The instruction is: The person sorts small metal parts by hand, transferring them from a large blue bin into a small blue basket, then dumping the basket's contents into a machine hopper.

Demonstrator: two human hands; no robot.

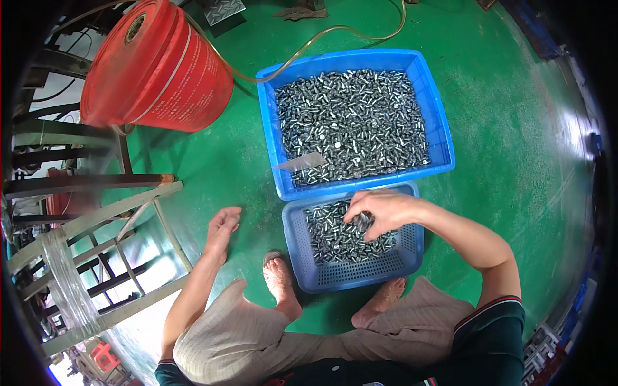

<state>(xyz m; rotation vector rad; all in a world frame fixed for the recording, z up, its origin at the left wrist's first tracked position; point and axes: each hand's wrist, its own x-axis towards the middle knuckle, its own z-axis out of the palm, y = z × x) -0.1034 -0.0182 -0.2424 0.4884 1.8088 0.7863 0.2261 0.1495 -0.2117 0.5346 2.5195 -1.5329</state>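
Note:
My right hand (384,213) reaches over the grey-blue perforated plastic basket (353,275), its fingers curled around a small clump of short metal pins (364,220). More of these shiny cylindrical pieces (341,241) lie heaped in the basket; their exact kind is too small to tell. Beyond the basket stands a larger blue plastic bin (360,61), spread with many similar metal pins (354,122). A flat greyish scoop-like piece (302,162) rests on them at the near left. Off to the left of the basket, my left hand (223,228) hangs loosely curled with nothing visible in it.
A red lidded bucket (174,77) stands at the far left, with a clear hose (309,45) running behind the blue bin. A metal frame (96,222) fills the left side. My feet (278,280) flank the basket's near end on the green floor (496,154).

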